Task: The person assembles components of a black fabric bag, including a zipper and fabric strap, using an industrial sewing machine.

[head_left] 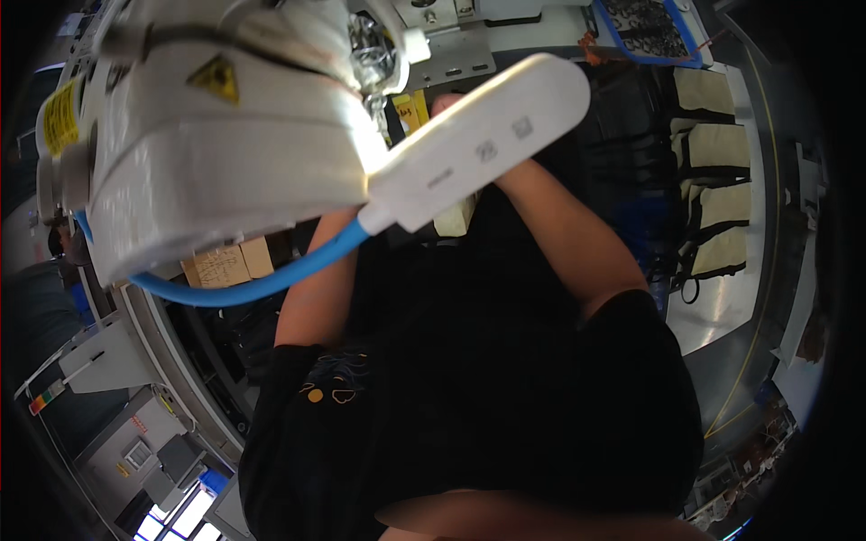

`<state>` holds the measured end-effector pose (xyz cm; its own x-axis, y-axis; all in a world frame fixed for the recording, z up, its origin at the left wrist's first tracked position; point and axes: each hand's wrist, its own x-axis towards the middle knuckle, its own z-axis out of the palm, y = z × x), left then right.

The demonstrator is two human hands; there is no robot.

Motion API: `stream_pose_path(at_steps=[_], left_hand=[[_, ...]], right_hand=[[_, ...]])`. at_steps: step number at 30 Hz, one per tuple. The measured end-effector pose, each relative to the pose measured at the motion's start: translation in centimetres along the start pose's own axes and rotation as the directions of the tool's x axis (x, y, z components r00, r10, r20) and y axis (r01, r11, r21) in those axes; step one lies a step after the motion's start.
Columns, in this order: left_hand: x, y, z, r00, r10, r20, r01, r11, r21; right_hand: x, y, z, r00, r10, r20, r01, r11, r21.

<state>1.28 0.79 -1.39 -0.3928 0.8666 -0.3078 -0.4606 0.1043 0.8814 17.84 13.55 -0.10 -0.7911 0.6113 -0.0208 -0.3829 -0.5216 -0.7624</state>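
A long white paddle-shaped thing (487,144) on a blue cable (262,293) and a large white machine head (234,171) cover most of the space around my hands. My left forearm (316,284) runs up behind the cable and the machine head, and that hand is hidden. My right forearm (564,230) passes behind the paddle. Beyond the paddle's upper edge shows a small patch of my right hand (444,103), its fingers hidden. Close to it is a yellow label or card (410,110). A cream piece (456,219) peeks out below the paddle, between my forearms.
Several cream pieces with black straps (713,149) lie in a row on a pale table (722,316) at the right. A blue-rimmed tray (645,32) of small dark parts stands at the far right. A cardboard box (225,264) is at the left, below the machine.
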Motion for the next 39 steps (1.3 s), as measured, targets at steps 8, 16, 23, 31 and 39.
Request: stream_pose_path(at_steps=[8,16,23,31,39], left_hand=[[1.8,-6.9,-3.4,0.972,-0.204,0.114,0.22,0.964,-0.148],[-7.9,-4.3,-1.9,0.941,-0.238,0.241,0.274,0.953,-0.13],[-12.8,-0.8,-0.2,0.859,0.211,0.466,0.097,0.827,-0.553],[-8.7,6.5,2.2,0.688,0.447,0.571,-0.047,0.813,-0.58],[-10.8,8.2,3.0,0.765,0.424,0.485,-0.357,0.906,-0.229]], right_hand=[[-1.4,3.3,-2.5,0.975,0.151,-0.16,-0.142,0.987,0.07],[-7.8,5.1,-1.0,0.878,0.396,-0.27,-0.354,0.916,0.19],[-13.8,-0.6,4.5,0.997,0.073,-0.032,-0.047,0.865,0.5],[-10.4,-6.3,4.9,0.938,-0.254,0.235,0.246,0.967,0.061],[-10.9,-4.0,11.7,0.815,-0.58,0.01,0.25,0.336,-0.908]])
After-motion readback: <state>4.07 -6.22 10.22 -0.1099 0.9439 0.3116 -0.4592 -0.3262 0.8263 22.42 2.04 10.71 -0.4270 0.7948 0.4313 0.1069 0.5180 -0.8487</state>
